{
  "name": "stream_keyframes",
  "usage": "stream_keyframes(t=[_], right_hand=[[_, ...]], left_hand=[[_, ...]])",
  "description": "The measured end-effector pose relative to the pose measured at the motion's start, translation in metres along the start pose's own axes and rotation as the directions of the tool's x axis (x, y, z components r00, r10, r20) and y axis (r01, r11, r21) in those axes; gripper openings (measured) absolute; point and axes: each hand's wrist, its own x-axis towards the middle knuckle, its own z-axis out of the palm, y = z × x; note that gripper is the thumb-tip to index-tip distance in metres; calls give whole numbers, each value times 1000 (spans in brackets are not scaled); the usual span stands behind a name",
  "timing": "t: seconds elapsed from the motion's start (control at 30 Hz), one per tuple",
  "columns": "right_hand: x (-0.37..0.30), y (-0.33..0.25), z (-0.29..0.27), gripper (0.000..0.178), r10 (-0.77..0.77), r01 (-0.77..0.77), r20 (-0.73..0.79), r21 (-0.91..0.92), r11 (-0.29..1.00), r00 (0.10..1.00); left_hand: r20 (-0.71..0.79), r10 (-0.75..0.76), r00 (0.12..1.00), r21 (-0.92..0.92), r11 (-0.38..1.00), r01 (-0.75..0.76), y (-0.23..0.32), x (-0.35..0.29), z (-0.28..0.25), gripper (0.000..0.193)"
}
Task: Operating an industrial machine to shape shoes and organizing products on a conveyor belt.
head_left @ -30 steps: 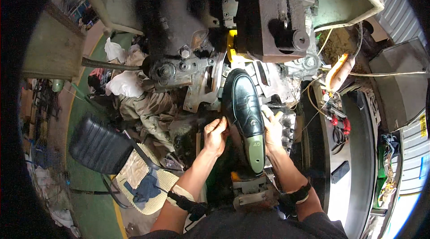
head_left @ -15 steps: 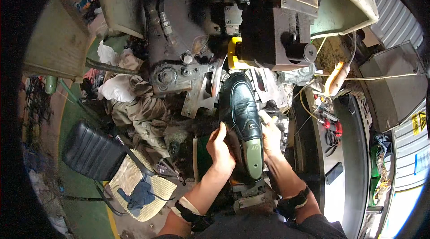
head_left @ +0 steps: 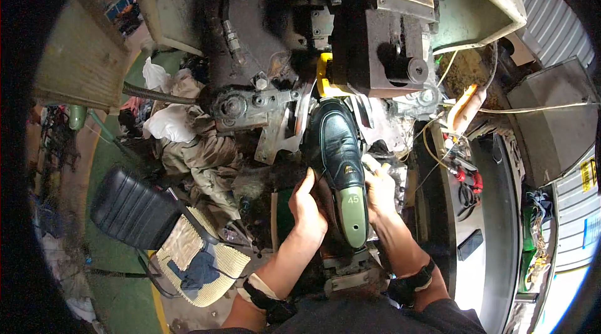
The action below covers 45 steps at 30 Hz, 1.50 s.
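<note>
A black leather shoe [head_left: 340,146] sits on a green shoe last [head_left: 352,218], its toe pointing away from me against the machine, under a yellow part [head_left: 327,77]. My left hand [head_left: 307,212] holds the shoe's left side near the heel, thumb upward, with its other fingers partly hidden. On the opposite side, my right hand [head_left: 380,191] is closed against the shoe's edge; something whitish covers a fingertip. Metal plates [head_left: 285,130] flank the toe to the left and right.
A dark machine head [head_left: 394,52] overhangs the toe. To the left are crumpled cloths [head_left: 200,152] and a black-backed chair [head_left: 133,209] with a woven seat cover. A bench at right carries a phone [head_left: 469,244] and red-handled tools [head_left: 469,180]. A cable [head_left: 532,107] crosses above it.
The view has shifted slightly. Both hands keep their places on the shoe, and the shoe stays against the machine.
</note>
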Motion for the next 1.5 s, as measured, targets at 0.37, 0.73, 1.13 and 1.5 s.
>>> stream_keyframes(t=[0.37,0.73,1.13,1.5], right_hand=[[16,17,-10,58,-143,143,-3,-23,989,990],[19,15,-10,63,-152,151,-5,-59,987,988],[24,23,-8,67,-166,159,-75,-99,982,983],[17,21,-9,67,-29,34,-53,96,995,998]], left_hand=[[-86,284,955,208,942,-262,-14,26,-17,20],[-3,264,965,247,935,-255,-15,29,-28,19],[-76,357,931,256,910,-328,-22,43,-26,23],[-83,228,970,122,968,-217,-15,27,-13,16]])
